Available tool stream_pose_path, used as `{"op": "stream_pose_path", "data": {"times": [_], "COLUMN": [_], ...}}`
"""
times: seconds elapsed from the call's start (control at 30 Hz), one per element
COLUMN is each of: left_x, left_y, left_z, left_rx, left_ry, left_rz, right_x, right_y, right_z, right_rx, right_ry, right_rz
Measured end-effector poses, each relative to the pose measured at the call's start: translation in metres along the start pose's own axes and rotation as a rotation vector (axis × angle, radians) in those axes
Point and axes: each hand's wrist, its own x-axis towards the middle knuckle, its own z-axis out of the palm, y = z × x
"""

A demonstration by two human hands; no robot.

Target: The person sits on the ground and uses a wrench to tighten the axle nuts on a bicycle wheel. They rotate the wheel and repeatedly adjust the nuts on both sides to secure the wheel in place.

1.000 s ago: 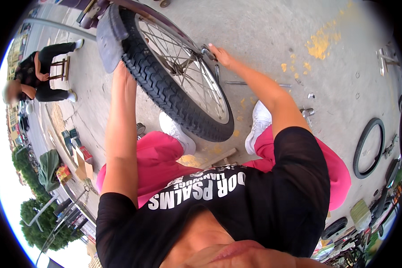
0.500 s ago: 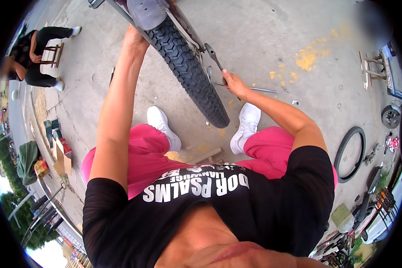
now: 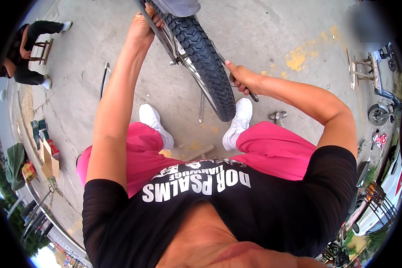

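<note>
A bicycle wheel with a black knobby tyre point(image 3: 204, 56) stands in front of me, under a grey mudguard point(image 3: 178, 6). My left hand point(image 3: 145, 27) is closed round a dark metal frame tube point(image 3: 160, 39) on the wheel's left side. On the right side, my right hand point(image 3: 244, 79) grips the handle of a wrench point(image 3: 254, 97), thumb laid along it. The tyre hides the wrench's head, so I cannot tell whether it sits on a nut. A nut or bolt end point(image 3: 173, 63) shows at the frame's left end.
White shoes point(image 3: 242, 115) flank the tyre. Beside the right one lies a metal part point(image 3: 279, 115); a thin silver bar point(image 3: 201, 107) is left of the tyre. A long-handled tool point(image 3: 104, 80) lies further left. Someone sits on a wooden stool point(image 3: 43, 51) at far left. Cardboard box point(image 3: 48, 156), left.
The wheel stands more upright in view, its left frame end now showing. My right hand has shifted slightly right with the wrench, whose head has gone behind the tyre. My left hand is higher.
</note>
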Motion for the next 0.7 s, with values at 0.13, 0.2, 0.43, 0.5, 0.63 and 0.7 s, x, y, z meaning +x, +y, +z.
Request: {"op": "stream_pose_path", "data": {"times": [0.13, 0.2, 0.43, 0.5, 0.63, 0.7], "left_x": [0.004, -0.007, -0.005, -0.006, -0.006, -0.004], "left_y": [-0.002, 0.002, -0.008, -0.003, -0.001, 0.0], "left_z": [-0.035, 0.006, 0.006, 0.011, 0.011, 0.017], "left_rx": [0.044, 0.064, 0.086, 0.078, 0.117, 0.156], "left_ry": [-0.033, 0.029, 0.115, 0.149, 0.124, 0.126], "left_rz": [0.006, 0.022, 0.045, 0.01, 0.001, -0.007], "right_x": [-0.012, -0.019, -0.027, -0.03, -0.031, -0.05], "right_y": [-0.027, -0.032, -0.07, -0.079, -0.052, -0.043], "right_z": [-0.001, -0.006, -0.022, -0.02, -0.018, -0.018], "right_rx": [-0.047, -0.031, -0.04, -0.057, -0.061, -0.172], "right_ry": [-0.034, -0.023, -0.087, -0.107, -0.099, -0.018], "right_rz": [0.092, 0.15, 0.305, 0.322, 0.135, 0.059]}}
